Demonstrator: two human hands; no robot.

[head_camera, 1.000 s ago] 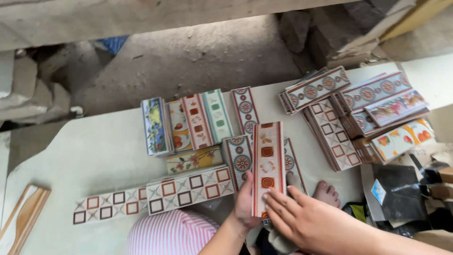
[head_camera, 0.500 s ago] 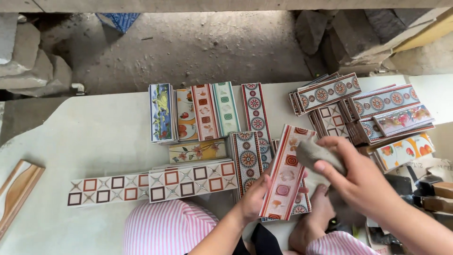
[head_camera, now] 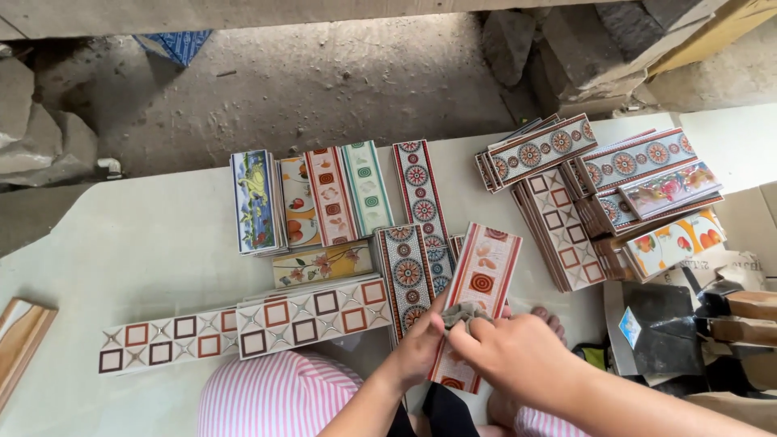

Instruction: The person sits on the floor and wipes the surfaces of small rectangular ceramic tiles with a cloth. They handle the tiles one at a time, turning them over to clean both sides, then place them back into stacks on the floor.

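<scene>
The left hand [head_camera: 417,352] grips the lower edge of a red-bordered border tile [head_camera: 477,291], holding it tilted above the person's lap, while the right hand [head_camera: 510,356] pinches a grey rag [head_camera: 461,314] against the tile's face. Around them, stacks of patterned tiles [head_camera: 324,202] lie on a pale green board [head_camera: 146,251]; behind it are a dusty concrete floor [head_camera: 324,81] and rubble. Half a second ago the rag was raised off the tile; now it presses lower down.

Your left hand [head_camera: 418,356] and right hand [head_camera: 511,356] are bare, without rings or sleeves at the wrists. Pink-and-white striped trousers [head_camera: 275,396] cover your knees, just below your hands.
</scene>
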